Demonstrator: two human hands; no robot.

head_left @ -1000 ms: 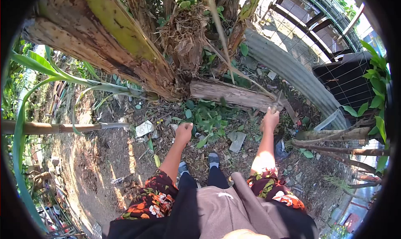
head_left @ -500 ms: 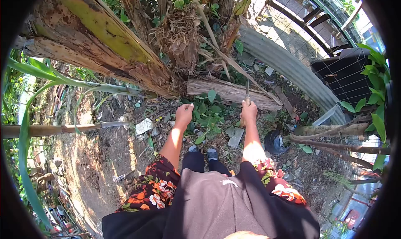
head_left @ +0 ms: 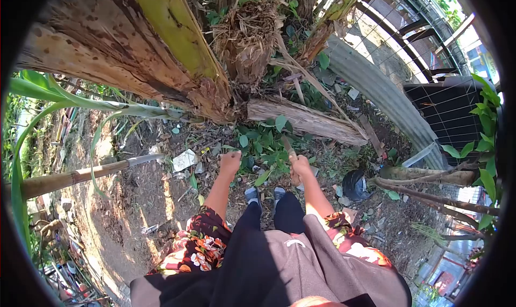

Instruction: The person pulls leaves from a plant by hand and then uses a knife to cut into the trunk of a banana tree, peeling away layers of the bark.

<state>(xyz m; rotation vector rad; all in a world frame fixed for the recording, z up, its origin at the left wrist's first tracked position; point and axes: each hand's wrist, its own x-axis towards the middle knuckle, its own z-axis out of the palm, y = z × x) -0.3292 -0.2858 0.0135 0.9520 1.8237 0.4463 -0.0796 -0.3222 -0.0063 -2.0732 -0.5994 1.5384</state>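
Note:
My right hand (head_left: pixel 302 169) is closed round the handle of a knife (head_left: pixel 286 143), whose narrow blade points forward and slightly left toward low green leaves (head_left: pixel 263 145). To the left of those leaves is my left hand (head_left: pixel 230 161), its fingers curled closed; whatever they may hold is too small to make out. Just beyond the leaves lies a cut, fibrous trunk piece (head_left: pixel 306 121), angled across the ground. A shredded stump (head_left: pixel 248 54) rises behind it.
A thick leaning trunk (head_left: pixel 134 54) fills the upper left. A pole (head_left: pixel 91 174) juts in from the left. Corrugated sheet (head_left: pixel 376 87) and wire fencing (head_left: pixel 438 105) border the right, with branches (head_left: pixel 435 194) below. A black plastic container (head_left: pixel 355 185) and a pale stone (head_left: pixel 185 161) lie on the ground.
The knife has swung down and left, from upright over the trunk piece to the leaves. Both hands have moved lower and a little left. The view has shifted slightly.

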